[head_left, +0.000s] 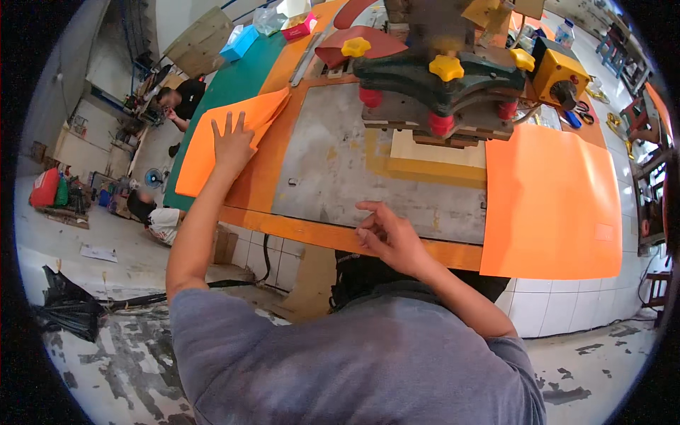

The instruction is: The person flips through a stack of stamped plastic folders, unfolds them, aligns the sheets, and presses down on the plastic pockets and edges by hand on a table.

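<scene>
Right, left to right. Stack of orange sheets [200, 147] is sitting at the left of the frame, partly over the green tabletop [228, 83]. Left hand [234, 147] is lying on it, palm down, fingers spread wide; can't tell if the thumb is hooking any edge. Upper-right corners are fanning up off the pile, so one sideways drag could be pulling several sheets at once, or skewing the stack.

Centre: grey metal plate [322, 159] is lying bare on its left half. Right hand [389, 237] is hovering at its front edge, fingers loosely curled, holding nothing that I'm seeing; contact with the plate isn't clear. Dark green press head [453, 88] is overhanging the plate's far side, above a pale board [435, 154]. Pinch risk if fingers are reaching under while the head is dropping; also a bad impression if the board is sitting off square.

Right: loose orange sheet [552, 202] is covering the plate's right margin and is hanging past the front table edge. Sleeve or forearm could be snagging it, creasing it or tipping it floorward. Scissors [584, 112] are lying just beyond its far edge, so a careless slide could be nicking it.
</scene>
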Tool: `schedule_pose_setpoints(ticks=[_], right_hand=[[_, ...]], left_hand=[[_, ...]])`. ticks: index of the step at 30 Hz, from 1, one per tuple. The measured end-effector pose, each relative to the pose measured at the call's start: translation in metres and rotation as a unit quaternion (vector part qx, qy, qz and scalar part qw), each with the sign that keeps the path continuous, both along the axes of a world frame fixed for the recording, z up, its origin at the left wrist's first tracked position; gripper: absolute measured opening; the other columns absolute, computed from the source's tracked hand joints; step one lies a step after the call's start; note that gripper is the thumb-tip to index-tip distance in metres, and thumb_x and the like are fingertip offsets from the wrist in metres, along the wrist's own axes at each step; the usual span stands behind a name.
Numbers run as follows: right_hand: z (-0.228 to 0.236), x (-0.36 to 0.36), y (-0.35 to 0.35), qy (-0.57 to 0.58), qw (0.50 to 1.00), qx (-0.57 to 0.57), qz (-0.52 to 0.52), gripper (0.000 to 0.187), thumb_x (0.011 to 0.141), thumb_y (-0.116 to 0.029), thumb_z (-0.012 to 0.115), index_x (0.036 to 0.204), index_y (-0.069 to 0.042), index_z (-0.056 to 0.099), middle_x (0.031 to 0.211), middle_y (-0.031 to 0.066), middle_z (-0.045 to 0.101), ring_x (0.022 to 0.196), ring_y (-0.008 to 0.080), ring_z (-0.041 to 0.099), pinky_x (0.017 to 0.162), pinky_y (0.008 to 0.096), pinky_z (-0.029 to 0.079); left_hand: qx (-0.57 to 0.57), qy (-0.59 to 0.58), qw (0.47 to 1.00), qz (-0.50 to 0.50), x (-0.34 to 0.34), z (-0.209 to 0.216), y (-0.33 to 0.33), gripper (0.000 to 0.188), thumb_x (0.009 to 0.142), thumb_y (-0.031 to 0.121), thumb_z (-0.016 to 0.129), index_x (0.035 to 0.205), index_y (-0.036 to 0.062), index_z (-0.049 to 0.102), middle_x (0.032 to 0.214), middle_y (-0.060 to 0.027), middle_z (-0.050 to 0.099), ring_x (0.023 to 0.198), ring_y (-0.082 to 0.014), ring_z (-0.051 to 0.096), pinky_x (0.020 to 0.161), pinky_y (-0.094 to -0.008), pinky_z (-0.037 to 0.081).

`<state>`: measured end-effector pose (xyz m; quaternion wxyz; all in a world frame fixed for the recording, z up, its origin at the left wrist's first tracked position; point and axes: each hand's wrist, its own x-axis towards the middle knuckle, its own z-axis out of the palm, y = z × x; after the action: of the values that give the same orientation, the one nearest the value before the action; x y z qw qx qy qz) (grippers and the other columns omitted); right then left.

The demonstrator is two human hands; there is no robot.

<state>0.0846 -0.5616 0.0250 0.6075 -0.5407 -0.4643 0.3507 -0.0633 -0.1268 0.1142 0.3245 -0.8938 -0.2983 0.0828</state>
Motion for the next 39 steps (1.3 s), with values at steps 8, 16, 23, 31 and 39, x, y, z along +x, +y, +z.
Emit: schedule_pose_setpoints(ticks=[8,16,23,31,39], right_hand=[[-0.011,-0.003,0.0,-0.011,1.0,0.015,-0.009,0.043,0.103,-0.002,0.061,0.144,-0.004,0.047,0.096,0.008,0.071,0.082,0.0155,0.07,0.072,0.0309,0.059],[0.002,-0.023,0.025,-0.118,0.993,-0.013,-0.025,0.03,0.098,-0.01,0.067,0.126,-0.001,0.06,0.095,0.0159,0.075,0.083,0.0282,0.074,0.077,0.0384,0.058],[0.05,-0.059,0.14,-0.091,0.996,0.022,0.006,0.027,0.093,-0.013,0.063,0.116,0.002,0.063,0.097,0.0234,0.073,0.093,0.0418,0.072,0.083,0.0495,0.056],[0.025,-0.032,0.305,-0.086,0.995,0.06,0.004,0.058,0.086,-0.017,0.072,0.138,0.003,0.056,0.132,0.0237,0.067,0.123,0.0346,0.066,0.101,0.0429,0.054],[-0.004,-0.078,0.371,-0.058,0.997,-0.021,-0.039,0.055,0.083,-0.029,0.08,0.128,-0.002,0.062,0.116,0.018,0.072,0.102,0.031,0.071,0.087,0.0428,0.055]], left_hand=[[-0.013,0.069,0.997,-0.009,0.011,-0.025,-0.008,0.018,0.094,0.026,0.072,0.111,0.0227,0.078,0.166,-0.0092,0.042,0.158,-0.0376,0.028,0.121,-0.0759,0.011],[-0.209,0.055,0.974,-0.065,-0.009,0.051,0.056,0.009,0.094,0.018,0.071,0.093,0.0088,0.069,0.117,-0.0097,0.067,0.129,-0.0312,0.06,0.115,-0.0649,0.036],[-0.23,-0.012,0.968,-0.099,-0.005,0.053,0.051,0.036,0.09,0.043,0.072,0.082,0.0078,0.07,0.097,-0.0116,0.066,0.094,-0.0349,0.068,0.08,-0.0492,0.053],[-0.191,-0.049,0.977,-0.075,0.009,0.042,0.054,0.023,0.085,0.032,0.069,0.085,0.0095,0.075,0.096,-0.012,0.07,0.088,-0.035,0.069,0.077,-0.0501,0.055],[-0.266,-0.078,0.954,-0.112,0.013,0.044,0.056,0.022,0.079,0.026,0.07,0.078,0.004,0.07,0.081,-0.0181,0.069,0.078,-0.0381,0.067,0.069,-0.0503,0.053]])
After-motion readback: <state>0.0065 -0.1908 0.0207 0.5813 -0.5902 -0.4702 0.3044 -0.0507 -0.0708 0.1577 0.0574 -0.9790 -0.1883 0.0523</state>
